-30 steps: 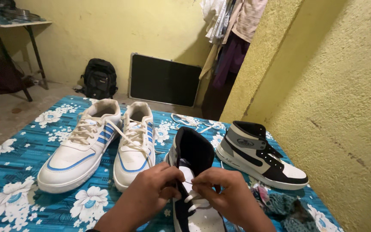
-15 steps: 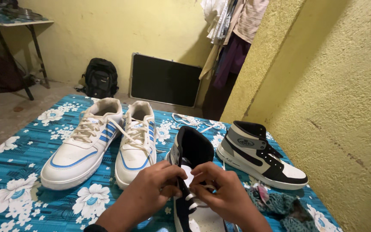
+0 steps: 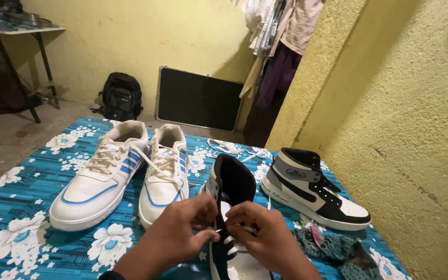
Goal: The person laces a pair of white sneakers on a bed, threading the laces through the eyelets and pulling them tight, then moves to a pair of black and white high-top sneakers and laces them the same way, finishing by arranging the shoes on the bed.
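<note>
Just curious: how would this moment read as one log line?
left hand: pinching white lace | right hand: on lace | black-and-white high-top: upright on floral sheet | white-blue pair: left, untouched

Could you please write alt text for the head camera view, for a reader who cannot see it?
Both hands, left hand and right hand, pinch a white lace on a black-and-white high-top shoe on a blue floral cloth. A white-and-blue sneaker pair lies left, a matching high-top right by a yellow wall.
</note>
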Demonstrator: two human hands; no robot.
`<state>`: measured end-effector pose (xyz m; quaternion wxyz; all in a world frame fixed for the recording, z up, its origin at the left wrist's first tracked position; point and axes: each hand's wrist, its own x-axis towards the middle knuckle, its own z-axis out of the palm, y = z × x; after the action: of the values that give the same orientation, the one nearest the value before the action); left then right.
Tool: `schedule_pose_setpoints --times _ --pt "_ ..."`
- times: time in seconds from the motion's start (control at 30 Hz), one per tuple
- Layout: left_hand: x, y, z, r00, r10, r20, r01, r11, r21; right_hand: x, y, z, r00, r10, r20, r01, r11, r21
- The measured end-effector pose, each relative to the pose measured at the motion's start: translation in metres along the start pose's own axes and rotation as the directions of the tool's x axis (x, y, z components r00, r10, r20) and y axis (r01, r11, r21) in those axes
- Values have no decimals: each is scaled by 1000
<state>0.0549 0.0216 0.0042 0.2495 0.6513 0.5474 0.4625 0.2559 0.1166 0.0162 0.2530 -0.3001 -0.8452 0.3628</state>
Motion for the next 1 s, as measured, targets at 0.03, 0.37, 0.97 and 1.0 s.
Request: schedule_pose_setpoints --times 0.03,0.37,0.97,1.0 --pt "-2 0 -2 1000 27 11 -27 999 27 0 0 0 1000 -28 -7 28 1000 3" --pt "-2 4 -13 999 -15 29 13 997 80 -6 13 -30 989 143 26 -145 977 158" --pt "1 14 -51 860 -129 -494 -261 720 -643 3 56 -38 997 77 -16 -74 988 136" --pt "3 21 -54 862 -77 -500 -309 703 -640 2 55 -40 992 126 1 -125 988 85"
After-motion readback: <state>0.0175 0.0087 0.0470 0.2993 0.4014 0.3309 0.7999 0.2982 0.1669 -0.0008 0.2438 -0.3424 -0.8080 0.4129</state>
